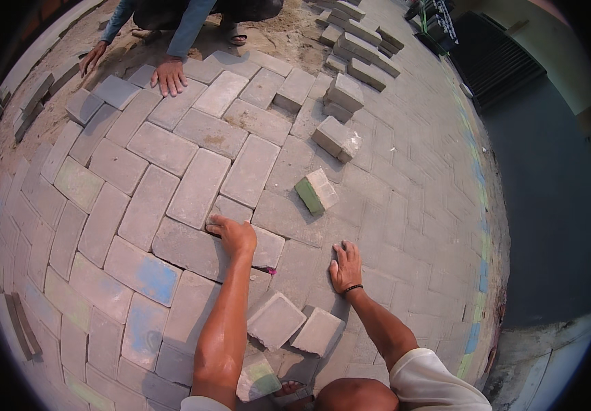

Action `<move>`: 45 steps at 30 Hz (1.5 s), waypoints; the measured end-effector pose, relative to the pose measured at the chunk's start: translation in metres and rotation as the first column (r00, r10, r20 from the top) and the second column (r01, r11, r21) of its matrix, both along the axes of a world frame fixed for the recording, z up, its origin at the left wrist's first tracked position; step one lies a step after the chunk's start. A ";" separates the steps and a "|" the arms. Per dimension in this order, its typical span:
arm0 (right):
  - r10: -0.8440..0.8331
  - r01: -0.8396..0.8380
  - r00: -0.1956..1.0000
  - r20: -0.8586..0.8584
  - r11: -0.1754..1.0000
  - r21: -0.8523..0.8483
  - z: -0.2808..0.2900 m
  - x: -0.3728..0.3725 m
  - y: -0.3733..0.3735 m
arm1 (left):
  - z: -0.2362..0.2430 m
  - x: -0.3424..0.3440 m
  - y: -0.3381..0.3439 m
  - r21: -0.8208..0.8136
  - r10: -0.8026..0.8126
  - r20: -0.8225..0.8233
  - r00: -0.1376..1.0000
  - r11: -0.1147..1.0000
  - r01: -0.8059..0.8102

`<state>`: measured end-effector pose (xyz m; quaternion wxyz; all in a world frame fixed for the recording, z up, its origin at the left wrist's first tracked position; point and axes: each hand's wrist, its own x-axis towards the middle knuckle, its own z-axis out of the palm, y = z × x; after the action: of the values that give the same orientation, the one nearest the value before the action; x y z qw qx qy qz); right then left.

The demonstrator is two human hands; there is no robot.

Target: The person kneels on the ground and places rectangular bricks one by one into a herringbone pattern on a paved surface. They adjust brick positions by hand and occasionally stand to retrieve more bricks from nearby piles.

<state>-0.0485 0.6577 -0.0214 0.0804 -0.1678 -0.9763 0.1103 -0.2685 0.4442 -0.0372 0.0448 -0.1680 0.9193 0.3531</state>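
My left hand (235,236) is closed over the near end of a small grey paving block (232,208), fingers on its left side and thumb toward its right. The hand hides part of that block. Another cut paving block (268,248) lies just right of my wrist, with a small magenta scrap (268,270) at its lower edge. My right hand (346,267) rests on the flat paving (377,274) with its fingers stretched out, holding nothing. Close below it, two loose block pieces (276,320) (318,331) lie tilted against or beside each other.
Opposite me a crouching person's hand (169,75) presses on the laid blocks. A green-sided block (316,191) and several loose blocks (338,138) form a line toward the back. Bare sand (275,41) borders the paving; a dark gate (494,58) stands at right.
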 end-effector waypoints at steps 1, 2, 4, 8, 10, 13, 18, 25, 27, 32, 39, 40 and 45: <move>-0.021 0.021 1.000 0.020 1.000 0.011 -0.001 0.008 0.006 | 0.021 0.007 0.007 0.090 -0.082 0.077 0.994 0.993 0.075; -0.035 0.034 0.998 0.053 0.999 0.003 -0.006 0.021 0.007 | 0.052 0.017 0.019 0.168 -0.157 0.163 0.974 0.977 0.129; -0.084 0.084 0.994 0.067 0.996 -0.007 -0.005 0.031 0.009 | 0.075 0.027 0.019 0.195 -0.379 0.104 0.920 0.914 0.355; -0.080 0.080 0.994 0.073 0.997 0.014 -0.005 0.026 0.005 | 0.059 0.003 -0.024 -0.142 -0.602 0.147 0.785 0.772 0.619; -0.069 0.068 0.996 0.065 0.998 0.014 -0.006 0.023 0.003 | 0.048 -0.004 -0.041 -0.231 -0.670 0.123 0.733 0.699 0.677; -0.064 0.063 0.996 0.055 0.998 0.026 -0.005 0.024 0.005 | 0.038 -0.008 -0.045 -0.318 -0.755 0.053 0.654 0.608 0.728; -0.062 0.062 0.998 0.030 0.998 0.006 -0.005 0.024 0.009 | 0.028 -0.026 -0.053 -0.440 -0.892 0.021 0.451 0.397 0.805; -0.071 0.071 0.997 0.025 0.997 0.019 -0.007 0.028 0.012 | 0.028 -0.030 -0.044 -0.629 -0.975 0.044 0.218 0.143 0.764; -0.067 0.067 0.998 0.014 0.998 0.016 -0.007 0.029 0.013 | 0.030 -0.029 -0.043 -0.640 -0.976 0.056 0.209 0.126 0.758; -0.071 0.070 0.997 -0.008 0.997 -0.021 -0.008 0.029 0.012 | 0.039 -0.027 -0.036 -0.685 -0.981 0.109 0.163 0.045 0.727; -0.066 0.066 0.997 0.032 0.998 -0.001 -0.010 0.027 0.008 | 0.034 -0.012 -0.053 -0.668 -0.956 0.016 0.294 0.208 0.714; -0.069 0.068 0.997 0.040 0.998 0.010 -0.009 0.026 0.009 | 0.035 -0.011 -0.063 -0.621 -0.938 -0.027 0.344 0.286 0.730; -0.065 0.064 0.998 0.010 0.997 0.044 -0.008 0.029 0.012 | 0.052 0.011 -0.158 -0.493 -0.762 -0.118 0.637 0.602 0.628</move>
<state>-0.0192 0.6697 -0.0297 0.0820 -0.1979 -0.9730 0.0855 -0.2576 0.2860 0.0151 -0.0034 0.2622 0.9564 0.1286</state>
